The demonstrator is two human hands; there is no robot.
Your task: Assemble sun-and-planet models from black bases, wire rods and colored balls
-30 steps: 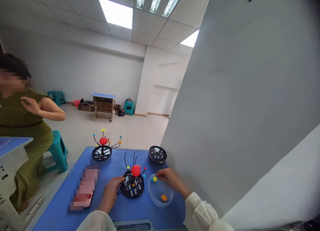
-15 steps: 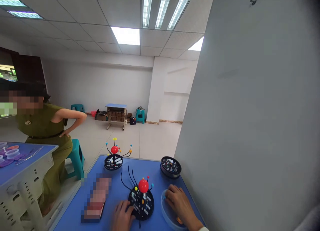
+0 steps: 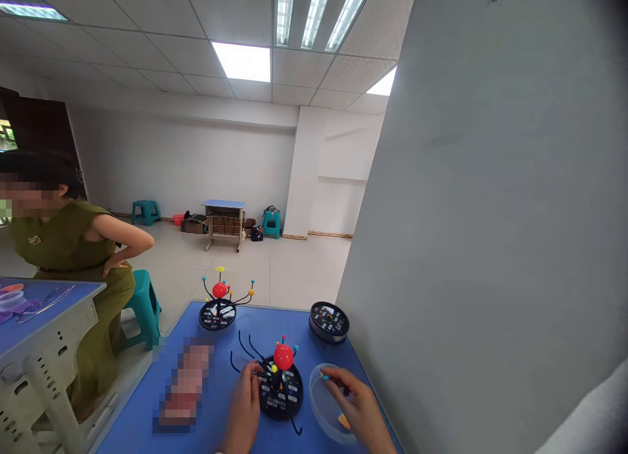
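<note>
A model stands on a black round spool [image 3: 279, 401], with a red ball [image 3: 283, 357] on top and black curved wires [image 3: 244, 347] spreading out. Small yellow and blue beads tip some of the wires. My left hand [image 3: 245, 401] is at the model's left side, its fingertips pinched on one black wire beside the spool. A small blue bead [image 3: 324, 377] sits between the thumb and finger of my right hand [image 3: 360, 405]. That hand is over a clear plastic bowl [image 3: 316, 415], in which an orange piece [image 3: 344, 421] lies.
A similar finished-looking model [image 3: 218, 313] stands at the table's back left, and another black spool [image 3: 329, 322] at the back right. A pixelated flat object [image 3: 181, 388] lies at left. A grey wall [image 3: 466, 244] borders the right. A person [image 3: 73, 251] sits at a neighbouring table [image 3: 53, 310].
My left hand has moved up from the spool's edge to the wires, and the model has turned. My right hand has lifted from inside the bowl with a blue bead. The view has shifted slightly.
</note>
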